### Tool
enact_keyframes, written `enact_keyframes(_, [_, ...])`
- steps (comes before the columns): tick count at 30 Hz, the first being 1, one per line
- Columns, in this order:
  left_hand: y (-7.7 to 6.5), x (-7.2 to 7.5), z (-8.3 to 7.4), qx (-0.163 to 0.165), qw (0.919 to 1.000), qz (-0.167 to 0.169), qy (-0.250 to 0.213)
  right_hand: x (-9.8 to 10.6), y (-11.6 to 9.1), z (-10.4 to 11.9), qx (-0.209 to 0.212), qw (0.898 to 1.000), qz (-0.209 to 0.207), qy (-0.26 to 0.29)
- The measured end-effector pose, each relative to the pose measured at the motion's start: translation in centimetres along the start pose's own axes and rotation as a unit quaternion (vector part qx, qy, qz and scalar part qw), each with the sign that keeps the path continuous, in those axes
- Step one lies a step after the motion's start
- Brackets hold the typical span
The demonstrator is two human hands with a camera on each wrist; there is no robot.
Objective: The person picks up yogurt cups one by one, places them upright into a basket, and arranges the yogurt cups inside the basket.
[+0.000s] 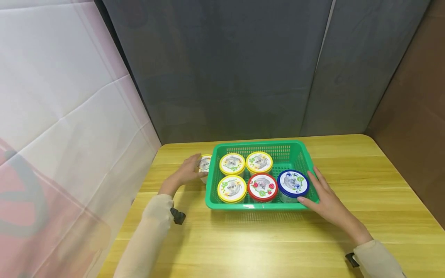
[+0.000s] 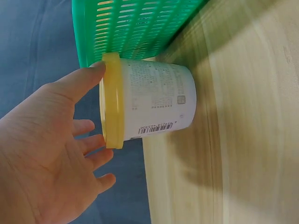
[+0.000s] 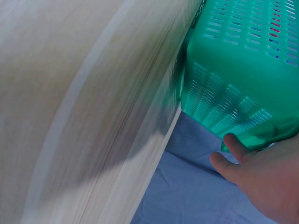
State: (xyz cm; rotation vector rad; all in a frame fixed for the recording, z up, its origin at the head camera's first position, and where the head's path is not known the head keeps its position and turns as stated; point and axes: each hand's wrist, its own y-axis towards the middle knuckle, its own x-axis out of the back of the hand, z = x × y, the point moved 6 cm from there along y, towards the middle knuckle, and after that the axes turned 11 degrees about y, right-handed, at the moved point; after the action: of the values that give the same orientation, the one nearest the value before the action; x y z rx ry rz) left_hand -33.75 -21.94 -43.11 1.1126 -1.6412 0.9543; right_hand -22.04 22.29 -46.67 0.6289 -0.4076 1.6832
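A white tub with a yellow lid [image 2: 156, 98] stands upright on the table against the left side of a green basket [image 1: 257, 206]. My left hand [image 1: 185, 172] is at this tub, its thumb touching the lid's edge and its fingers loosely spread by the lid in the left wrist view. Inside the basket are three yellow-lidded tubs, one of them a front-left tub [image 1: 231, 189], plus a red-lidded tub [image 1: 262, 187] and a blue-lidded tub [image 1: 293, 182]. At the basket's right rim rests my right hand [image 1: 325, 202], fingers extended and thumb near the blue lid.
The wooden table [image 1: 243, 243] reaches back to a dark grey panel [image 1: 222, 77]. A white printed sheet [image 1: 62, 96] lines the left side, and a brown panel [image 1: 413, 104] stands on the right.
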Motion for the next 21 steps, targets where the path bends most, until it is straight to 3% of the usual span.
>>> enact_keyframes(21, [0.04,-0.23,0.36,0.005,0.9997,-0.015,0.019,-0.03,-0.09,-0.13,-0.002,1.000,0.001,0.003])
